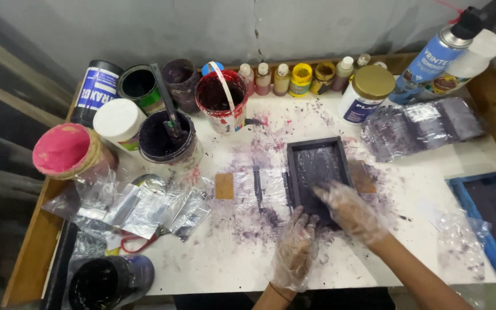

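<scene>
Gloved hands working at a small dark frame on a paint-stained counter.

The right hand (348,209), in a thin clear glove, rests flat with fingers spread on the dark rectangular screen frame (317,169) mid-counter; the left hand (294,250), gloved too, steadies its near edge, holding nothing. The frame's surface is already purple-dark and smears ring the white counter (242,258). A red-stained paint tub (220,97) stands open beyond.

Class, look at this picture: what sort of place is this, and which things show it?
Probably a small screen-printing or ink workbench: open ink tubs, a row of small pigment bottles, and a stained white table where gloved hands work a dark frame.
</scene>
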